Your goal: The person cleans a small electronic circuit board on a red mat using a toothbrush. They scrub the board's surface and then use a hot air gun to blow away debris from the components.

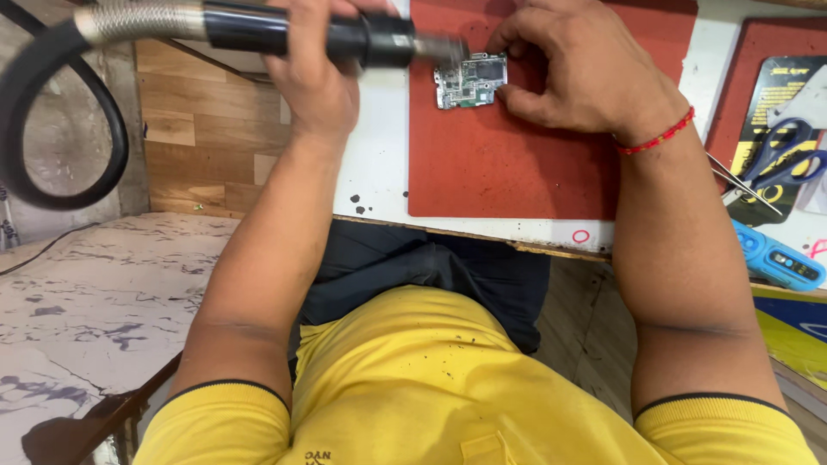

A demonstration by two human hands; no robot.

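Observation:
A small green circuit board [469,81] lies on a red mat [500,172] on the white bench. My left hand [320,82] grips a black hot-air wand [284,33] with a metal-braided hose; its nozzle tip points at the board's upper left edge. My right hand [579,62] rests on the mat at the board's right side, thumb and fingertips touching its edges. A red bead bracelet [659,136] circles my right wrist.
Blue-handled scissors [786,159] and metal tweezers [745,185] lie on a second mat at the right. A blue tool [780,258] sits near the bench's front edge. The black hose [52,112] loops at the left, above a marbled floor.

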